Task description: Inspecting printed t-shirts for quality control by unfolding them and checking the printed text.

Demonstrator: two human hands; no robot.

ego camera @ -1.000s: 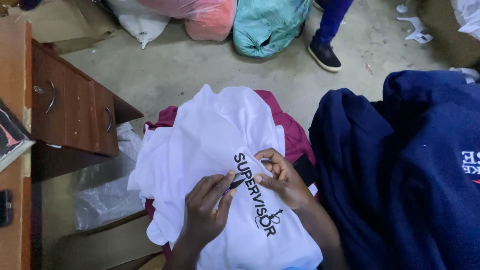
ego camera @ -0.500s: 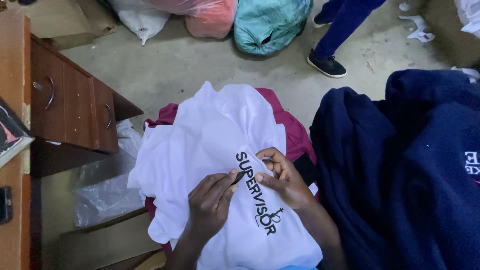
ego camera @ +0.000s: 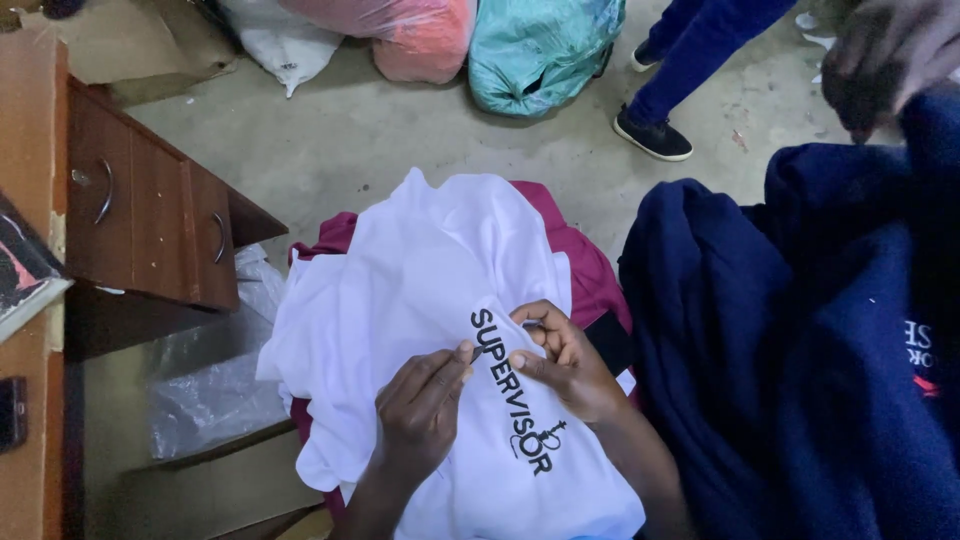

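The white shirt (ego camera: 420, 270) is soft matt cloth with smooth black printed lettering. Beneath it lies maroon cloth (ego camera: 590, 265), and beside it heavy, matt navy cloth (ego camera: 760, 360). The drawers (ego camera: 150, 205) are dull brown wood with metal handles. The floor (ego camera: 400, 130) is rough concrete; the bags (ego camera: 540, 50) are glossy plastic.

Soft, even daylight here, a touch cool, no glare. The white shirt (ego camera: 420, 290) runs bright, nearly washed out. Navy garments (ego camera: 800, 350) sink into dark, folds barely readable. Faint shadows under the hands (ego camera: 420, 415). Top-right corner smeared with blur.
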